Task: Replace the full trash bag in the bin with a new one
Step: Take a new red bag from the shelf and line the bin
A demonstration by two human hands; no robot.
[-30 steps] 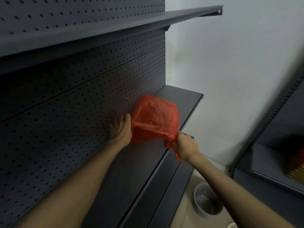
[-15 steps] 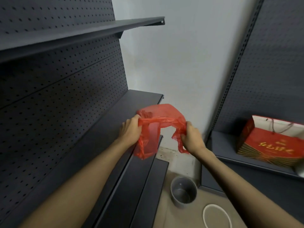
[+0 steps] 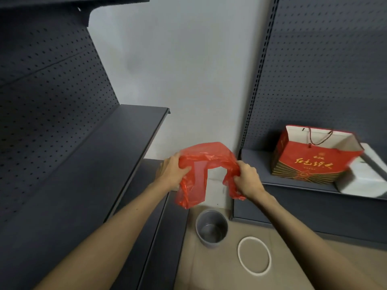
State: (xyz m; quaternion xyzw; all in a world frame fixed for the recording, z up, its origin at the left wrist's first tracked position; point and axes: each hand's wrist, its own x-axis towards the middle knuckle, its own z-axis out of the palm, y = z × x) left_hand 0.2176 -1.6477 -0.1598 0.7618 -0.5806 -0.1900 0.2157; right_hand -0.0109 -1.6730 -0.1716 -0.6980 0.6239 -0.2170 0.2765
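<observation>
A thin red plastic bag (image 3: 201, 164) hangs in the air between both hands, above the floor. My left hand (image 3: 172, 171) grips its left side and my right hand (image 3: 248, 180) grips its right handle. Below the bag stands a small grey bin (image 3: 211, 228) on the tan floor, open and with no liner in it. A white ring (image 3: 254, 255) lies flat on the floor just right of the bin.
Dark pegboard shelving (image 3: 88, 164) fills the left, its lower shelf edges close to the bin. Another shelf unit (image 3: 293, 191) on the right carries a red paper gift bag (image 3: 314, 155) and a white box (image 3: 364, 176). A grey wall is behind.
Both hands carried the red bag off the left shelf and rightward, over the floor near the bin. The view swung right and down, bringing the bin, ring and gift bag into sight.
</observation>
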